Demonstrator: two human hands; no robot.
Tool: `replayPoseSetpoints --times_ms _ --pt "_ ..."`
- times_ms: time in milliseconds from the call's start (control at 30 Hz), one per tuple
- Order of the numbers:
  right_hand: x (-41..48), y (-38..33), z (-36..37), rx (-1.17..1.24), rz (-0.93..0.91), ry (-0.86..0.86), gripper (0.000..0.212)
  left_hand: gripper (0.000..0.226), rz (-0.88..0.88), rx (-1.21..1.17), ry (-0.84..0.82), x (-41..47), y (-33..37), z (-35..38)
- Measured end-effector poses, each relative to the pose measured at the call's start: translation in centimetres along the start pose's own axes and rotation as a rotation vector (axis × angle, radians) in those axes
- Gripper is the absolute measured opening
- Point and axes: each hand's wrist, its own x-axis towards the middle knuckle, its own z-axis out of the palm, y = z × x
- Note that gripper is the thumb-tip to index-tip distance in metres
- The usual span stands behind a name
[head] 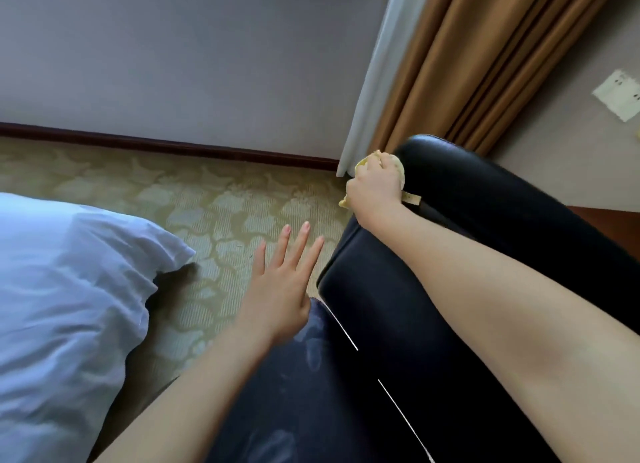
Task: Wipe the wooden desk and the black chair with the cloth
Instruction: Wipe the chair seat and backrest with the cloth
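Observation:
The black leather chair (398, 307) fills the lower right of the head view, its back (485, 192) rising toward the curtain. My right hand (375, 187) grips a bunched yellow cloth (363, 163) and holds it against the left edge of the chair back. A small tag of the cloth sticks out on the hand's right side. My left hand (282, 282) hovers with fingers straight and spread over the carpet, just left of the chair seat's front corner, holding nothing. The wooden desk shows only as a brown sliver (609, 223) at the right edge.
A white duvet (69, 289) on a bed lies at the left. Patterned beige carpet (207, 206) runs between bed and chair. Brown curtains (485, 54) with a white sheer hang behind the chair; a wall socket (618, 94) sits at the right.

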Motion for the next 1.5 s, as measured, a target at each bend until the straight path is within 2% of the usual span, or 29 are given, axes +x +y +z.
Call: replayPoseSetpoints --times_ms 167,367,467,567,700,867,900,1000,1067,1167,1267,1433,1500 --pt "-0.1 -5.5 3.1 -0.124 -0.071 -0.179 0.031 0.077 -0.025 0.034 -0.018 -1.4 -3.1 1.3" --pt "-0.5 -8.5 6.3 -0.183 -0.118 -0.199 0.031 0.072 -0.055 0.048 -0.076 -3.3 -5.2 3.5" --pt "-1.3 -9.1 7.2 -0.111 -0.168 -0.124 0.028 0.065 -0.020 0.028 -0.111 -4.2 -5.4 4.4" --pt "-2.5 -8.6 8.6 -0.073 -0.300 -0.007 0.028 0.053 0.005 -0.051 -0.121 -5.2 -4.8 4.9" --pt "-3.3 -7.8 10.1 -0.084 -0.393 0.009 0.032 0.039 0.061 0.034 -0.215 -6.3 -4.0 5.5" --pt "-8.1 -6.9 10.0 0.111 -0.280 0.103 0.029 0.033 0.104 0.079 -0.226 -7.6 -2.8 4.5" --pt "-9.3 -6.5 10.2 0.088 -0.291 0.101 0.027 0.033 0.102 0.085 -0.219 -7.7 -2.5 4.0" --pt "-12.9 -3.8 11.8 -0.055 -0.474 0.248 0.006 0.032 0.125 0.134 -0.186 -7.5 -1.0 2.1" --pt "-15.0 -1.9 12.1 -0.094 -0.538 0.305 0.020 0.030 0.144 0.159 -0.154 -6.8 0.2 0.6" --pt "-18.6 1.3 11.5 -0.049 -0.612 0.314 0.007 0.033 0.167 0.121 -0.115 -5.3 3.4 -1.9" --pt "-22.4 5.3 10.5 0.021 -0.549 0.378 0.011 0.039 0.216 0.053 -0.055 -3.9 8.2 -4.4" --pt "-28.4 10.9 9.2 0.152 -0.322 0.495 0.023 0.054 0.336 -0.063 0.102 -1.4 17.8 -7.2" --pt "-30.5 12.9 9.5 0.157 -0.202 0.585 0.020 0.059 0.372 -0.108 0.115 -1.2 21.5 -7.4"
